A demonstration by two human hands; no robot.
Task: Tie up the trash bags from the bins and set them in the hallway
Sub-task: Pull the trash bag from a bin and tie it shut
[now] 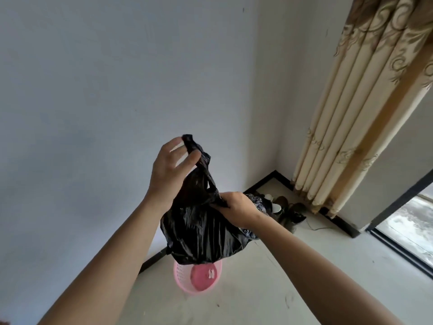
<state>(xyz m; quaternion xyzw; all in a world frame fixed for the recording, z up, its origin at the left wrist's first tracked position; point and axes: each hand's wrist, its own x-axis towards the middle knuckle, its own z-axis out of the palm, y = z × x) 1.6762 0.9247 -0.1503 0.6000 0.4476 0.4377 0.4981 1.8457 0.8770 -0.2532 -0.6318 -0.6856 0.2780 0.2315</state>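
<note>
Black trash bag aloft, directly above pink mesh bin on pale floor. One handle pinched high by left hand, thumb against fingertips; other side bunched in clenched right hand, lower. Shoes behind, near foot of patterned curtain.

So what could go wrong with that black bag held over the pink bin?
The left hand only pinches one thin handle of the black bag, so it could slip loose before a knot is made. The bag looks untied; tilting it might spill rubbish around the pink bin below.
</note>
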